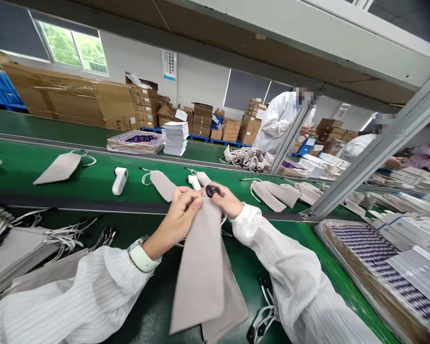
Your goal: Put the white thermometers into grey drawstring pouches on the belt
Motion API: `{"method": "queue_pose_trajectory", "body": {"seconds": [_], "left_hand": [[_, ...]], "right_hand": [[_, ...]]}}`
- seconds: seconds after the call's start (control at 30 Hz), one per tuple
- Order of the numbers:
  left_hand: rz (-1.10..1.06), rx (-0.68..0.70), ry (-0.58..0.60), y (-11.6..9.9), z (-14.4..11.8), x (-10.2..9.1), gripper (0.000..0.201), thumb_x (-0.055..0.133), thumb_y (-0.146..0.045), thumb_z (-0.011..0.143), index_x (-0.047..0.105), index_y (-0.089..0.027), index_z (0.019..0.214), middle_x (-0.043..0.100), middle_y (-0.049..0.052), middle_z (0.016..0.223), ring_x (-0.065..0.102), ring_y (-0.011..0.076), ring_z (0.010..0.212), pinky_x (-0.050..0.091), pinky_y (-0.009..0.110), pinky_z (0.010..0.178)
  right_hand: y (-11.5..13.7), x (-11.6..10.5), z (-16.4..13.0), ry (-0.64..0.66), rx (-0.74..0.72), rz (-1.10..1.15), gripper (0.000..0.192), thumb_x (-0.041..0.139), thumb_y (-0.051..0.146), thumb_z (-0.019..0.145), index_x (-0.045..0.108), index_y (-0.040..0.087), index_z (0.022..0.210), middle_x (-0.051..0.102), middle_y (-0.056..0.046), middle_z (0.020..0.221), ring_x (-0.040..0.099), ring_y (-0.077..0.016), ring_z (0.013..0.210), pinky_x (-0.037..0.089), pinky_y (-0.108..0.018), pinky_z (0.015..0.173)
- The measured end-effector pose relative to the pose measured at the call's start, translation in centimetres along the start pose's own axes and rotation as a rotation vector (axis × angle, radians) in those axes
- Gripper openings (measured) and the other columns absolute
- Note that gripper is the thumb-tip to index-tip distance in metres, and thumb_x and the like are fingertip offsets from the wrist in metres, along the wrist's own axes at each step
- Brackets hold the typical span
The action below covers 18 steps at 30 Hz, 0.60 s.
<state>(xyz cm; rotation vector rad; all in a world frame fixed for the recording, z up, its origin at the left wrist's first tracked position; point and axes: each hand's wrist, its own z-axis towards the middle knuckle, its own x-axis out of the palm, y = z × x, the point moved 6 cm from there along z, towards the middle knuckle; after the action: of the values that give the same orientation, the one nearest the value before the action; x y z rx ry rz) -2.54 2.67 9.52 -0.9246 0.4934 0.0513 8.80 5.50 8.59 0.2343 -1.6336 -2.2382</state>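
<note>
Grey fabric everywhere in the head view. The left hand (181,210) had its fingers pinched on the top edge of a long grey pouch (200,267), thumb in front, so it was closed on the cloth. The right hand (225,198) sat just beside it at the same top edge, fingers curled around a small black object (212,190) held right at the mouth of the pouch. Couldn't tell exactly what that black thing was, too small. The pouch hung down from both hands over the near edge of the green table (308,248), and a second grey pouch seemed to lie under it, slightly fanned out.

On the left wrist there was a white watch (141,255), and both arms were in white striped sleeves.

Further out on the green belt (28,167) lay another flat pouch (59,167) with a white cord, then a small white device (119,180), well apart from the hands. To the left, a stack of grey pouches (10,253) with loose white cords. On the right, a tray of purple-striped packs (380,258). Across the belt, a person in a white coat (277,122) stood near cardboard boxes (71,98).
</note>
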Motion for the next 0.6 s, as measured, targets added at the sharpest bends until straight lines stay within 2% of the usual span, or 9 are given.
{"method": "queue_pose_trajectory", "body": {"seconds": [0.07, 0.17, 0.23, 0.3, 0.4, 0.47, 0.5, 0.6], "left_hand": [[0.052, -0.009, -0.031, 0.0, 0.4, -0.8, 0.017, 0.036, -0.030, 0.086, 0.049, -0.020, 0.082, 0.038, 0.002, 0.086, 0.038, 0.0156, 0.095, 0.034, 0.027, 0.086], [0.112, 0.005, -0.033, -0.4, 0.6, -1.5, 0.015, 0.039, -0.030, 0.085, 0.050, -0.020, 0.081, 0.037, 0.002, 0.085, 0.038, 0.0157, 0.094, 0.038, 0.025, 0.078], [0.140, 0.006, -0.030, -0.6, 0.6, -1.6, 0.014, 0.041, -0.031, 0.084, 0.051, -0.021, 0.083, 0.035, 0.002, 0.088, 0.040, 0.0151, 0.090, 0.040, 0.022, 0.067], [0.164, 0.007, -0.024, -0.6, 0.6, -1.6, 0.014, 0.042, -0.032, 0.084, 0.052, -0.021, 0.085, 0.034, 0.003, 0.090, 0.041, 0.0145, 0.088, 0.040, 0.021, 0.059], [0.223, 0.038, -0.042, -0.8, 0.7, -1.9, 0.016, 0.042, -0.033, 0.083, 0.053, -0.021, 0.085, 0.034, 0.004, 0.092, 0.041, 0.0161, 0.093, 0.040, 0.019, 0.056], [0.302, 0.057, -0.041, -1.1, 0.9, -2.3, 0.019, 0.041, -0.035, 0.083, 0.054, -0.021, 0.087, 0.037, 0.004, 0.093, 0.044, 0.0160, 0.089, 0.039, 0.020, 0.057], [0.353, 0.046, -0.006, -1.2, 1.0, -2.4, 0.020, 0.041, -0.036, 0.082, 0.053, -0.021, 0.088, 0.041, 0.003, 0.090, 0.047, 0.0152, 0.081, 0.038, 0.021, 0.056], [0.496, -0.077, 0.255, -1.1, 0.7, -2.2, 0.027, 0.041, -0.042, 0.081, 0.054, -0.020, 0.071, 0.047, -0.002, 0.062, 0.045, 0.0123, 0.053, 0.032, 0.022, 0.049]], "right_hand": [[-1.4, 0.2, -0.4, 0.037, 0.148, -0.117, 0.041, 0.050, 0.059, 0.067, 0.049, 0.019, 0.072, 0.049, 0.001, 0.063, 0.051, -0.0104, 0.054, 0.044, -0.024, 0.046], [-1.9, 0.4, -1.1, 0.058, 0.303, -0.196, 0.046, 0.037, 0.062, 0.073, 0.051, 0.018, 0.076, 0.045, 0.002, 0.052, 0.044, -0.0090, 0.039, 0.036, -0.022, 0.032], [-1.6, 0.9, -1.6, 0.071, 0.324, -0.211, 0.047, 0.035, 0.062, 0.074, 0.052, 0.019, 0.081, 0.038, 0.005, 0.045, 0.035, -0.0063, 0.032, 0.032, -0.020, 0.029], [-1.4, 1.7, -2.4, 0.090, 0.345, -0.197, 0.051, 0.029, 0.062, 0.077, 0.051, 0.020, 0.095, 0.030, 0.008, 0.043, 0.024, -0.0043, 0.030, 0.026, -0.017, 0.028], [-1.0, 2.1, -3.1, 0.076, 0.286, -0.255, 0.057, 0.016, 0.060, 0.081, 0.043, 0.022, 0.114, 0.023, 0.009, 0.043, 0.017, -0.0050, 0.032, 0.021, -0.016, 0.031], [-0.3, 0.7, -2.9, 0.013, 0.147, -0.442, 0.053, 0.021, 0.057, 0.082, 0.043, 0.023, 0.116, 0.032, 0.007, 0.047, 0.026, -0.0065, 0.035, 0.031, -0.019, 0.038], [0.0, -0.7, -2.6, -0.053, 0.073, -0.571, 0.049, 0.026, 0.055, 0.082, 0.045, 0.024, 0.115, 0.039, 0.005, 0.051, 0.033, -0.0075, 0.039, 0.035, -0.021, 0.045], [0.5, -6.4, -1.8, -0.308, -0.011, -0.915, 0.036, 0.037, 0.046, 0.081, 0.054, 0.023, 0.103, 0.050, 0.001, 0.061, 0.045, -0.0110, 0.050, 0.038, -0.024, 0.060]]}}
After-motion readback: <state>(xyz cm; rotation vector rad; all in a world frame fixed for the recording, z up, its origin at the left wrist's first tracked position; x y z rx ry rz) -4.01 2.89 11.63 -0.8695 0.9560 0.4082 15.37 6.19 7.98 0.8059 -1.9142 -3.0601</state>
